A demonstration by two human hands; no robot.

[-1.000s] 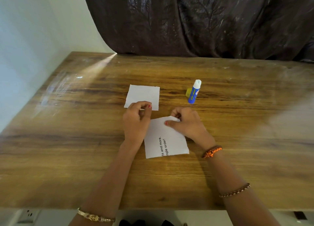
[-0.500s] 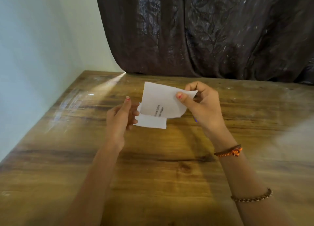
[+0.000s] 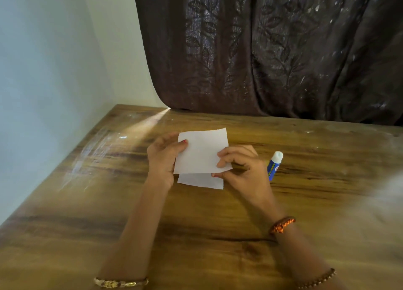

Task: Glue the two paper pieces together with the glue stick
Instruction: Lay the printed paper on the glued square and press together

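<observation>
Both hands hold one white paper piece [image 3: 201,153] a little above the wooden table [image 3: 196,235], its blank side facing me. My left hand [image 3: 163,156] pinches its left edge with the thumb on top. My right hand [image 3: 242,167] grips its lower right corner. The second white paper piece [image 3: 200,180] lies flat on the table just below and partly under the held one. A blue glue stick [image 3: 273,165] with a white cap lies on the table right beside my right hand, partly hidden by it.
A dark brown curtain [image 3: 272,50] hangs behind the table's far edge. A pale wall [image 3: 43,71] runs along the table's left side. A streak of light falls on the far left of the tabletop.
The paper with printed text was lifted off the table and turned over; its blank side faces me now. My left hand has taken hold of its left edge. The view tilted upward.
</observation>
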